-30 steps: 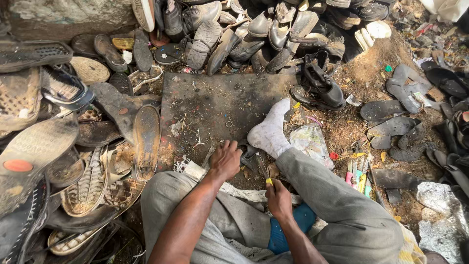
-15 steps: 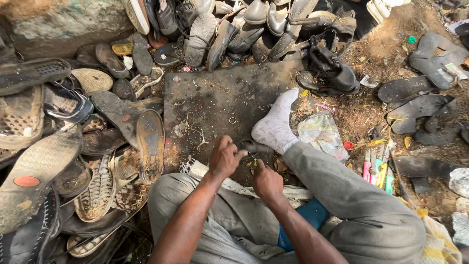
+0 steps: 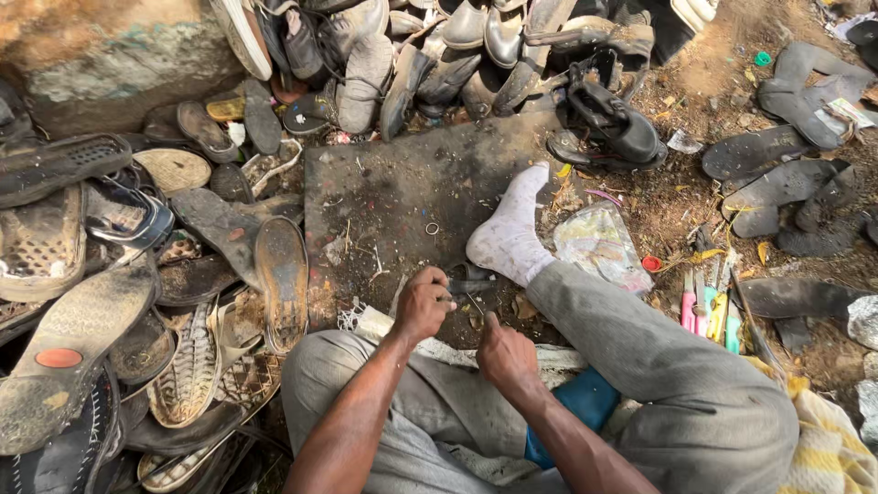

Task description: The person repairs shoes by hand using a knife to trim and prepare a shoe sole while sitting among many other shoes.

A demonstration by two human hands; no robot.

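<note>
I sit cross-legged at a dark stone slab [image 3: 393, 197] on the ground. My left hand [image 3: 422, 304] is closed around a dark metal tool [image 3: 471, 285] that lies across the slab's near edge. My right hand [image 3: 506, 355] sits just below it, fingers curled, its thumb pointing up toward the tool; what it holds is hidden. My foot in a white sock [image 3: 512, 229] rests on the slab right beside the tool. A small metal ring [image 3: 432, 228] lies on the slab.
Worn sandals and soles [image 3: 110, 302] are heaped at the left, shoes [image 3: 439, 46] at the top. A black shoe [image 3: 613, 123] stands by the slab's right corner. A plastic bag [image 3: 599, 242] and coloured hand tools [image 3: 709, 311] lie on dirt at the right.
My right hand rose from my lap toward the slab's edge and stopped below the left hand. My left hand closed on the dark tool. The camera moved closer.
</note>
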